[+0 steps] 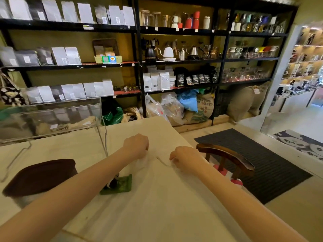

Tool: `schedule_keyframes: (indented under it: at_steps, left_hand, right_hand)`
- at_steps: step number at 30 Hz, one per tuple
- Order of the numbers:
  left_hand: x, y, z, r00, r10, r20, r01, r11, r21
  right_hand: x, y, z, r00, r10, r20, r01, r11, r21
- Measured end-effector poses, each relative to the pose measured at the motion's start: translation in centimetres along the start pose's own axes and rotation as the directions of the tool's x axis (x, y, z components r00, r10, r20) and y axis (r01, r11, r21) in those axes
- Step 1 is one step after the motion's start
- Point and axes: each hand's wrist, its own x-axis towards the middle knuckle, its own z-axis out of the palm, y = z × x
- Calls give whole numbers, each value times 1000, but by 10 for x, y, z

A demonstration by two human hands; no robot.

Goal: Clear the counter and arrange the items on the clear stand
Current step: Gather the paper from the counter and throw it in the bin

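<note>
A cream tablecloth (157, 198) covers the counter. My left hand (137, 145) and my right hand (183, 156) rest on it side by side, knuckles up and fingers curled down. Each seems to pinch the cloth, and a crease (162, 161) runs between them. The clear stand (52, 117) sits at the back left of the counter on thin legs, with nothing visible on top. A small figure on a green base (118, 185) lies under my left forearm. To its left sits a dark brown rounded object (40, 177).
A dark wooden chair (227, 158) stands close to the counter's right edge, over a black floor mat (262, 163). Behind the counter, black shelves (139, 63) hold coffee bags, kettles and glassware, with sacks and plastic bags (174, 109) on the floor below.
</note>
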Motion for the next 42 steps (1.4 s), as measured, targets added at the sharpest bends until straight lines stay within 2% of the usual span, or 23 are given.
schedule_keyframes:
  at_steps: [6, 11, 15, 22, 29, 32, 36, 42]
  left_hand:
    - [-38, 22, -21, 992, -33, -123, 19, 994, -111]
    - [-94, 49, -17, 981, -72, -178, 43, 985, -164]
    - [-149, 68, -13, 980, -42, -197, 3, 981, -193]
    - [-240, 96, -8, 976, -35, -213, -45, 933, -356]
    - [-323, 118, 24, 950, -15, -312, -116, 910, -398]
    - [-356, 124, 56, 958, -43, -282, -95, 884, -458]
    - [-386, 129, 121, 980, -128, -152, 26, 843, -537]
    - [-396, 120, 253, 958, -248, 143, 283, 744, -606]
  right_hand:
    - [-34, 6, -11, 980, -36, -196, 61, 991, 119]
    - [-76, 2, -25, 962, -45, -271, 121, 955, 269]
    - [-119, 1, -33, 966, -68, -249, 161, 913, 374]
    - [-185, -6, -29, 980, -143, -139, 196, 819, 539]
    - [-259, -22, -2, 963, -254, -89, 255, 759, 598]
    - [-290, -30, 28, 957, -290, -32, 239, 718, 654]
    - [-318, -33, 90, 957, -287, 34, 198, 738, 646]
    - [-327, -28, 230, 980, -108, 168, -48, 688, 724]
